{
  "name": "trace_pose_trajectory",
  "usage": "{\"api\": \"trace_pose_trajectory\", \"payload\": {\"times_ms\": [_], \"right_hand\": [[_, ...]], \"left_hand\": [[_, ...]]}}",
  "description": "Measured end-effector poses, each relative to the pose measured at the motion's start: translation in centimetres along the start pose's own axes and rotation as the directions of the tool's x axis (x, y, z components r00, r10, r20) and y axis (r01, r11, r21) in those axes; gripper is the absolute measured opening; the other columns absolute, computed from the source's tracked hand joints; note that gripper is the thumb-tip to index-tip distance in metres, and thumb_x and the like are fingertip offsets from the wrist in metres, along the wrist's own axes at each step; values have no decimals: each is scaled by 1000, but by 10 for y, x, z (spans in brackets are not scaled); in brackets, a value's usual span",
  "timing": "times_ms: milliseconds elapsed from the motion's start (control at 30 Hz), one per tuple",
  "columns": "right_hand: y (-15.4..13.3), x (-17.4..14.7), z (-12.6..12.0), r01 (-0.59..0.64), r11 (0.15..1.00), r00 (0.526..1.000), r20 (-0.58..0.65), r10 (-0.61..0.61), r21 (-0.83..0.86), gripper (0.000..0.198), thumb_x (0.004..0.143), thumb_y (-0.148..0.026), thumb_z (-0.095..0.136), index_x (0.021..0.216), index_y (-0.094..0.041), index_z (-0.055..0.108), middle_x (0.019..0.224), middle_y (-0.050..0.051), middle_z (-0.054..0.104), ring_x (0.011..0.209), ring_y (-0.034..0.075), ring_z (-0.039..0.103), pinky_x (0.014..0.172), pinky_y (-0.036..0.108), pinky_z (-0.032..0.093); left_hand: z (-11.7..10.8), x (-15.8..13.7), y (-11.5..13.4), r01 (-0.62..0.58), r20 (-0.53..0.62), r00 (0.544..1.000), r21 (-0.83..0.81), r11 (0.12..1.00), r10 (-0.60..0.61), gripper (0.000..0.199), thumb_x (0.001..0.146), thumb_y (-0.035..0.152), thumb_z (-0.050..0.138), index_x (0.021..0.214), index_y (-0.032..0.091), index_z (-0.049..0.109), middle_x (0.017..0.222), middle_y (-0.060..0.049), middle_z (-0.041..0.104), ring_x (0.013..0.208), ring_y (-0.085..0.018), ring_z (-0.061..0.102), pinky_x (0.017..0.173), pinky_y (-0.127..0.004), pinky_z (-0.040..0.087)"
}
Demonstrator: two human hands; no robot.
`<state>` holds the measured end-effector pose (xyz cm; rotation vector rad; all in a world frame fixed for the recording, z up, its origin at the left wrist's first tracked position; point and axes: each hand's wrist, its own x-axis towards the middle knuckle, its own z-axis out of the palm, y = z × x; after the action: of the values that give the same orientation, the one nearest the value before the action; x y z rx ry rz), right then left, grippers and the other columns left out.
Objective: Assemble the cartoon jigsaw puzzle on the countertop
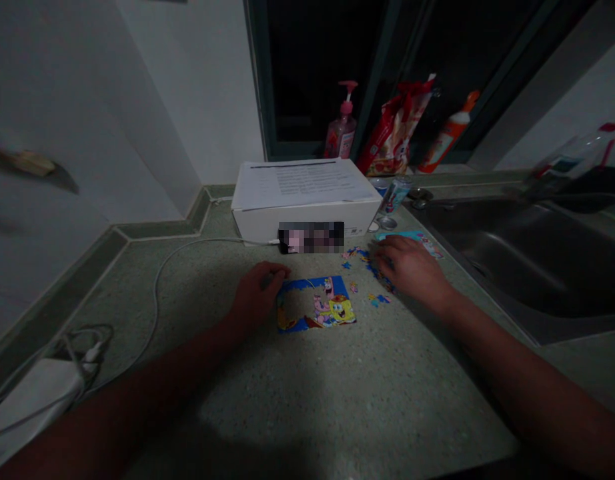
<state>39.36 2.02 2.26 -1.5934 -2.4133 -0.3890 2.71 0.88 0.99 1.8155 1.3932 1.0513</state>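
Observation:
A partly assembled cartoon jigsaw puzzle (340, 309) lies flat on the counter, with a blue border, a yellow character at lower right and a bare gap in its middle left. At its upper left edge rests my left hand (257, 290), fingers curled in and closed; whatever they may hold is hidden. My right hand (412, 270) hovers low over a scatter of loose puzzle pieces (358, 253), its fingers bent downward and slightly apart. A few more loose pieces (379, 300) lie between the puzzle and my right wrist. Behind my right hand is a light blue picture card (430, 245).
A white box (307, 197) with printed paper on top stands behind the puzzle, a phone (312, 238) with a cable leaning against it. A can (395, 195) stands beside the box. The metal sink (527, 247) is at right; a power strip (37, 387) lies at left.

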Motion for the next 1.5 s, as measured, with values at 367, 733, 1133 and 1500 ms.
{"api": "trace_pose_trajectory", "payload": {"times_ms": [367,733,1133,1500], "right_hand": [[-13,0,8,10,1000,1000,-7,-10,15,29,103,-23,55,112,-13,80,129,21,72,125,38,64,108,56,52],[-33,14,25,62,988,996,-68,-52,142,32,104,-26,54,124,-20,78,140,16,68,140,37,55,114,59,49],[-35,16,27,66,982,998,-5,-66,177,35,105,-24,52,130,-19,76,139,17,69,141,39,55,114,62,48],[-26,14,24,40,970,998,-52,-28,240,33,101,-20,53,124,-20,77,137,17,70,135,37,59,111,62,52]], "left_hand": [[1,1,-2,9,11,1000,1,1000,-9,27,92,41,56,94,23,76,97,-5,79,96,-25,72,94,-41,57],[1,1,-2,-12,18,1000,7,1000,12,23,94,37,56,95,23,75,98,-5,79,95,-24,73,94,-43,59],[2,1,0,8,26,1000,11,1000,-8,25,93,41,55,95,24,74,98,-4,79,96,-24,73,95,-41,58],[1,1,-1,14,26,1000,7,1000,-14,24,94,38,56,95,24,75,98,-5,80,95,-24,73,95,-42,58]]}}
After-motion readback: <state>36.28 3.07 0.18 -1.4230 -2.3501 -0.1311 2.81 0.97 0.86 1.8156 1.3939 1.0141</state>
